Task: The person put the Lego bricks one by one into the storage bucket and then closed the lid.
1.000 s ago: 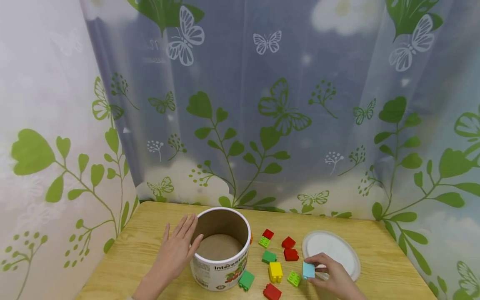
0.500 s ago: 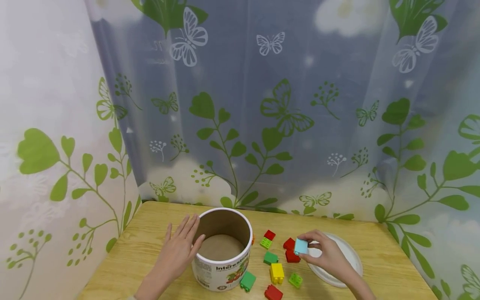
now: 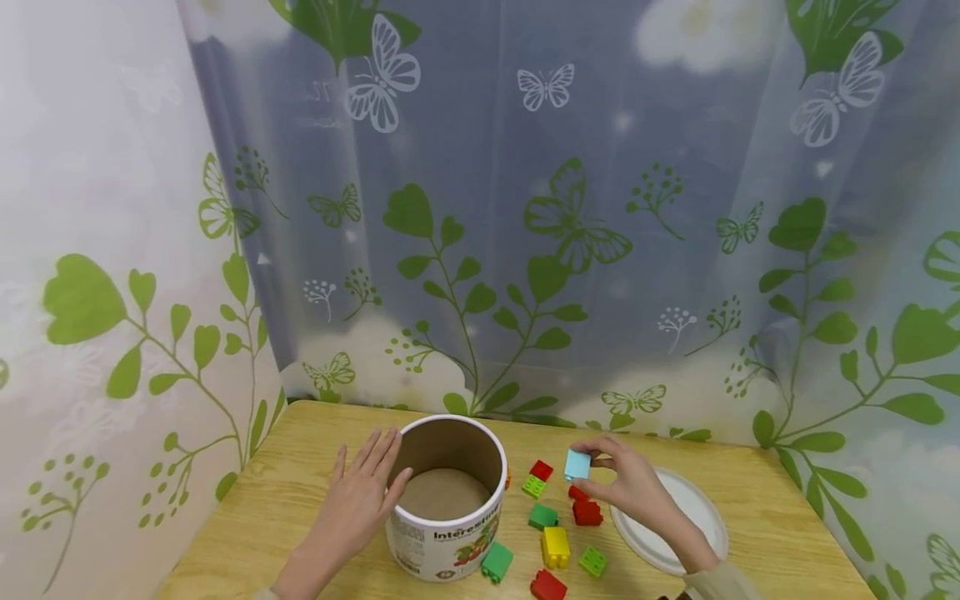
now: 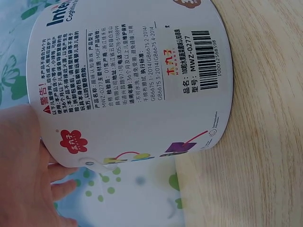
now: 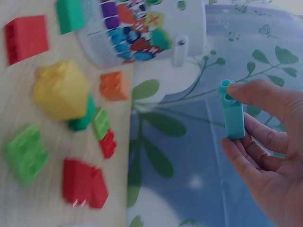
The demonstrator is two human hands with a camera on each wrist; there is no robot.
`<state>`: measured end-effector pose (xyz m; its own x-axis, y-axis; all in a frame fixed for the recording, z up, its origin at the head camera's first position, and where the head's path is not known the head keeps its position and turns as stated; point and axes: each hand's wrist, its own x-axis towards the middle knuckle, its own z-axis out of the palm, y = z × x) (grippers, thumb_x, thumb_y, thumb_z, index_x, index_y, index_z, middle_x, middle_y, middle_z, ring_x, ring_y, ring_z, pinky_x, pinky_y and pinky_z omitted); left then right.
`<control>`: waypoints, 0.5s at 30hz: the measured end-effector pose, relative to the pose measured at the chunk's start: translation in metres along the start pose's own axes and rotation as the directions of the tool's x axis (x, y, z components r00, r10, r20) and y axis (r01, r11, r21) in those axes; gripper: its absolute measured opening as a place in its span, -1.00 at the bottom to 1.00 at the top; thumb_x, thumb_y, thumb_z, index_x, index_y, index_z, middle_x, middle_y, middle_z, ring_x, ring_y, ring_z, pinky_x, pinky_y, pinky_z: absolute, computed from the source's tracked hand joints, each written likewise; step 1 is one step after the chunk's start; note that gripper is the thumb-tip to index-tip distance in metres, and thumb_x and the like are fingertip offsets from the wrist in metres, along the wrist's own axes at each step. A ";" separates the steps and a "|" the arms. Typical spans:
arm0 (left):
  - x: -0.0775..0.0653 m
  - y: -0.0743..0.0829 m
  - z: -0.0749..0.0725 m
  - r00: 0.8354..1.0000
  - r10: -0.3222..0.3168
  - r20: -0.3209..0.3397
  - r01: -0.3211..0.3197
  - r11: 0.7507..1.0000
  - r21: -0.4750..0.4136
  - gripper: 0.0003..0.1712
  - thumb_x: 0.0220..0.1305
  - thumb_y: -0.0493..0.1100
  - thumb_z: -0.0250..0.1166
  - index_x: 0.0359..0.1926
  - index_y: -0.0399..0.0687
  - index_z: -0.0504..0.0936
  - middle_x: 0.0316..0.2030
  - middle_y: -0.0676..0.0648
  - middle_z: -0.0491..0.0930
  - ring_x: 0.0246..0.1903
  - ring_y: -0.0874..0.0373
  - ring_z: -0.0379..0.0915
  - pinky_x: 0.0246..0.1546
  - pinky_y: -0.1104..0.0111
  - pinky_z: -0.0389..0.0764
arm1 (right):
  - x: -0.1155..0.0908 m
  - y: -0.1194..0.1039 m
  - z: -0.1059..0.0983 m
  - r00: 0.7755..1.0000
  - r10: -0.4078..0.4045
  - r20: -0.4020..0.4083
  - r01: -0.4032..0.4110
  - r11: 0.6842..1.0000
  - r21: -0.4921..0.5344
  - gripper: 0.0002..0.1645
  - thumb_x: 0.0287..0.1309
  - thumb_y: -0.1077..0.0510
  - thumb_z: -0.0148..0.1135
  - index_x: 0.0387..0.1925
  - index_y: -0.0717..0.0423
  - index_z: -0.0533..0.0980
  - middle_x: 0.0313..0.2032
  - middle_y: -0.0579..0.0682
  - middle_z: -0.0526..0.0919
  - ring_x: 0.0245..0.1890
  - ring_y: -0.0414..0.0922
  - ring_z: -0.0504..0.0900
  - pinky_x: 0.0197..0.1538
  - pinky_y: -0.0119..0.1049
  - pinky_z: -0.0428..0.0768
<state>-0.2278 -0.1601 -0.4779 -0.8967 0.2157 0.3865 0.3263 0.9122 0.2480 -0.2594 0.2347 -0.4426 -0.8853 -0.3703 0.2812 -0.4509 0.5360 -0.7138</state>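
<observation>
My right hand (image 3: 626,483) pinches a light blue toy building block (image 3: 577,464) between thumb and fingers, raised over the table beyond the red blocks (image 3: 587,512). In the right wrist view the same block (image 5: 233,113) shows its studs under the fingertips. My left hand (image 3: 360,500), fingers straight, rests at the left rim of a white printed bucket (image 3: 442,550). The left wrist view has that hand (image 4: 23,161) against the bucket's wall (image 4: 142,94). Inside, the bucket shows a bare brown bottom.
Several loose blocks lie right of the bucket: a yellow block (image 3: 556,547), a lime block (image 3: 592,561), a green block (image 3: 497,562) and a red block (image 3: 548,586). Behind my right hand lies a round white lid (image 3: 705,517). An orange block (image 5: 114,85) stands near the bucket.
My right hand has lifted the light blue block and carried it away from me and to the left, from beside the lime block to beyond the red blocks. The left hand stays at the rim.
</observation>
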 end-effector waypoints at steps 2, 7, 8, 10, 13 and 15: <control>0.000 0.000 0.000 1.000 -0.001 0.001 0.001 1.000 0.003 -0.29 0.57 0.15 0.02 0.51 -0.18 0.29 0.51 -0.12 0.23 0.52 -0.11 0.05 0.46 -0.28 -0.10 | 0.009 -0.005 0.005 1.000 -0.018 -0.007 0.018 1.000 0.004 -0.53 0.14 0.19 0.50 0.09 0.16 0.60 0.01 0.09 0.58 -0.06 0.02 0.68 0.04 -0.31 0.68; 0.001 0.001 0.000 1.000 0.001 0.000 -0.001 1.000 0.008 -0.30 0.55 0.13 0.06 0.50 -0.20 0.31 0.50 -0.14 0.25 0.52 -0.11 0.06 0.46 -0.28 -0.09 | 0.031 -0.020 0.019 0.997 -0.080 -0.016 0.081 0.997 0.011 -0.53 0.10 0.25 0.52 0.07 0.14 0.62 -0.02 0.06 0.58 -0.06 0.01 0.69 0.05 -0.31 0.68; 0.001 0.001 0.000 1.000 -0.001 0.002 0.001 1.000 0.009 -0.30 0.55 0.13 0.06 0.50 -0.20 0.31 0.50 -0.13 0.25 0.52 -0.11 0.06 0.46 -0.28 -0.09 | 0.035 -0.023 0.022 0.995 -0.094 -0.013 0.094 0.995 0.018 -0.52 0.10 0.26 0.52 0.08 0.15 0.61 -0.02 0.06 0.58 -0.06 0.01 0.68 0.05 -0.30 0.68; 0.000 0.001 -0.001 1.000 -0.004 0.009 0.004 1.000 0.014 -0.30 0.56 0.14 0.04 0.50 -0.19 0.30 0.51 -0.12 0.24 0.52 -0.11 0.06 0.46 -0.28 -0.09 | 0.043 -0.030 0.028 0.992 -0.128 -0.003 0.128 0.991 0.034 -0.52 0.10 0.26 0.51 0.08 0.17 0.61 -0.02 0.07 0.58 -0.06 0.01 0.68 0.06 -0.28 0.68; 0.000 0.001 -0.002 1.000 -0.007 0.017 0.007 1.000 0.019 -0.29 0.57 0.15 0.02 0.51 -0.19 0.29 0.51 -0.12 0.23 0.53 -0.10 0.04 0.46 -0.28 -0.10 | 0.055 -0.038 0.038 0.984 -0.178 0.014 0.177 0.983 0.057 -0.53 0.12 0.27 0.50 0.08 0.21 0.60 -0.03 0.08 0.56 -0.06 0.02 0.66 0.09 -0.20 0.68; 0.000 0.001 -0.002 1.000 -0.008 0.020 0.007 1.000 0.020 -0.29 0.57 0.15 0.01 0.51 -0.18 0.29 0.51 -0.12 0.23 0.53 -0.10 0.05 0.46 -0.28 -0.10 | 0.063 -0.042 0.045 0.980 -0.198 0.030 0.196 0.978 0.067 -0.54 0.13 0.27 0.49 0.08 0.22 0.60 -0.04 0.08 0.56 -0.06 0.02 0.66 0.10 -0.16 0.67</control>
<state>-0.2271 -0.1602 -0.4758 -0.9049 0.2153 0.3671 0.3135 0.9206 0.2329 -0.2906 0.1546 -0.4235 -0.7748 -0.4913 0.3978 -0.6067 0.4013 -0.6861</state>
